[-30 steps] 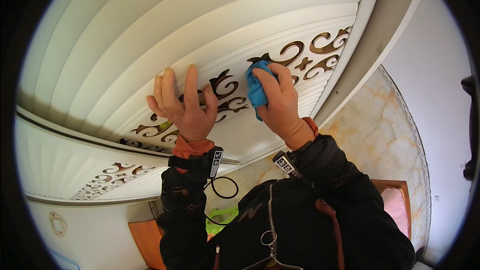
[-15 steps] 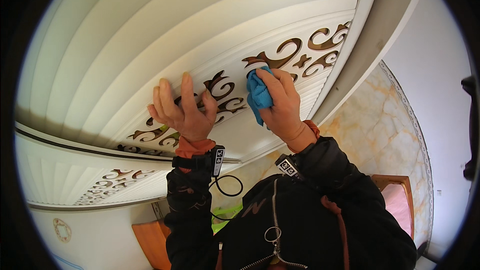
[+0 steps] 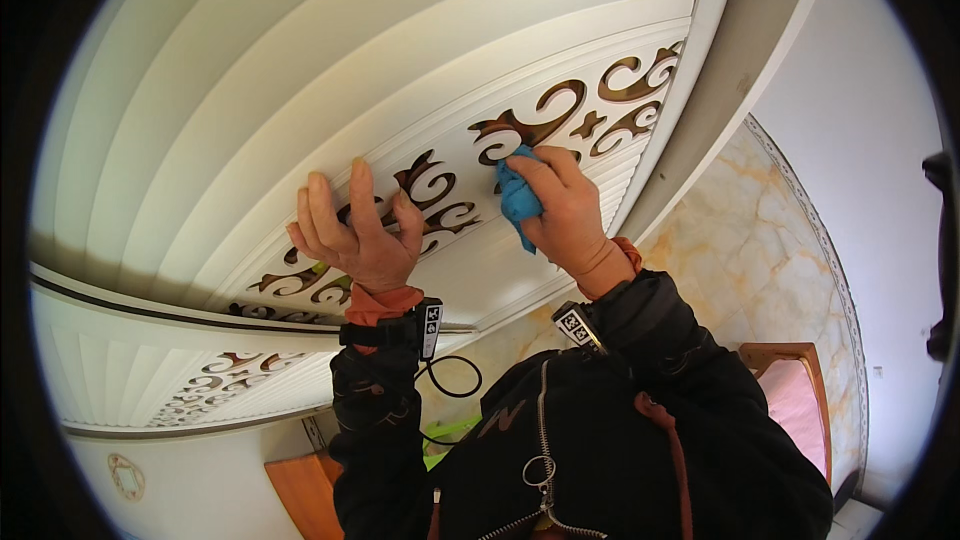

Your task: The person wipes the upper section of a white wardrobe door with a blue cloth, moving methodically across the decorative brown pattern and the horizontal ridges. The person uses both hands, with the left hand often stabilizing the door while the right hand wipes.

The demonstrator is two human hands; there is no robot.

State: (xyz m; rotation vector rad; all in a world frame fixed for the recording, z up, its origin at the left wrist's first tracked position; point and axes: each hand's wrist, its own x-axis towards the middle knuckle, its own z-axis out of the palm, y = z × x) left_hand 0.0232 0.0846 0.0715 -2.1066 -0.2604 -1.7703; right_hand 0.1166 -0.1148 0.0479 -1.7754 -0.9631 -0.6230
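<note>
Overhead, the right hand [image 3: 565,212] grips a bunched blue cloth [image 3: 519,198], its fingers curled closed around it, and presses it against the white carved panel [image 3: 480,240] just below a brown scroll cut-out [image 3: 530,125]. Beside it, the left hand [image 3: 355,235] lies flat on the same panel with its fingers spread open, holding nothing, over another scroll cut-out. Both forearms wear dark sleeves [image 3: 640,325], and a marbled wall [image 3: 760,250] shows to the right

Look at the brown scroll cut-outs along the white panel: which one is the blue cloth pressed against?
The S-shaped scroll beside the right hand, which bunches the blue cloth just below it. The other scrolls lie under the left hand or further along.
</note>
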